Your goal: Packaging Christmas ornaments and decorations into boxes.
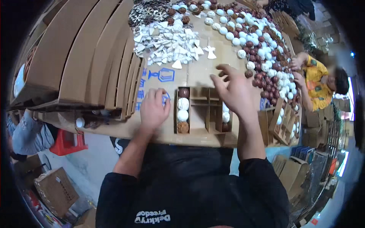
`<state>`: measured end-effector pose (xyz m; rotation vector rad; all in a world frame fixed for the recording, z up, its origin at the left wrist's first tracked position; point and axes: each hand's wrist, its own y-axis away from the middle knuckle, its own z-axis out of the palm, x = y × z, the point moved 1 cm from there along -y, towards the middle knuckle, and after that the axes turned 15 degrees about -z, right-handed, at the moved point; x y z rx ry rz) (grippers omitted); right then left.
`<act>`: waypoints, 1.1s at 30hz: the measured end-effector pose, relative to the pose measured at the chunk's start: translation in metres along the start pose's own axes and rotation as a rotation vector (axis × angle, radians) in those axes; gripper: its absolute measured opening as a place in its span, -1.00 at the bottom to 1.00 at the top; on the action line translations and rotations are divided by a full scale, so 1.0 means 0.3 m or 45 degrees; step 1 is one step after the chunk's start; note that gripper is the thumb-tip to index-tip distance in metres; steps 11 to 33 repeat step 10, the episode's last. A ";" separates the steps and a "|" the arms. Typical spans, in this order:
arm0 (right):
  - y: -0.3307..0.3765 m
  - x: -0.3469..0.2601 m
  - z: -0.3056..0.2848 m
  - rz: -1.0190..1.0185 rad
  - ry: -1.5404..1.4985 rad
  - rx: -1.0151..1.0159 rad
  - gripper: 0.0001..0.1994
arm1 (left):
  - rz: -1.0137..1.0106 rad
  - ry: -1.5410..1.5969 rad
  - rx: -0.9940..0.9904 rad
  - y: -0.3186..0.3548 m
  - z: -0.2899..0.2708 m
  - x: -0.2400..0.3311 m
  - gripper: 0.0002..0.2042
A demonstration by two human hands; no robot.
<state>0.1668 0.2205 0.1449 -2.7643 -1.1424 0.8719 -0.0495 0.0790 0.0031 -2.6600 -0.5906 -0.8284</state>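
A divided cardboard tray is seen lying on the desk near its front edge, directly between the two hands. Its left compartment is filled by a column of four balls: a brown one at the far end, two white ones in the middle and a glittery brown one nearest the person. A few more white balls are partly seen in the right compartments, largely hidden by the right wrist.

The left hand is laid palm down on the desk just beside the tray's left wall, its fingers curled loosely; whether anything is held beneath them cannot be told. The right hand is raised over the tray's far right corner, its fingers spread wide apart and nothing gripped in them.

Beyond the tray, a heap of white flat ornaments is spread on the desk, and a broad band of white and dark red balls is strewn along the far and right side. A row of flattened cardboard sheets is stacked on edge at the left. More divided trays are set at the desk's right end, where another person in a yellow shirt is seated with hands among the balls. A red stool is seen below the desk on the left.
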 end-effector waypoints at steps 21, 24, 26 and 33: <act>-0.895 -0.067 0.392 -0.518 0.439 -0.248 -0.58 | -0.156 -0.123 -0.215 -0.050 0.025 -0.001 -0.65; -0.895 -0.067 0.392 -0.518 0.439 -0.248 -0.58 | -0.156 -0.123 -0.215 -0.050 0.025 -0.001 -0.65; -0.895 -0.067 0.392 -0.518 0.439 -0.248 -0.58 | -0.156 -0.123 -0.215 -0.050 0.025 -0.001 -0.65; -0.895 -0.067 0.392 -0.518 0.439 -0.248 -0.58 | -0.156 -0.123 -0.215 -0.050 0.025 -0.001 -0.65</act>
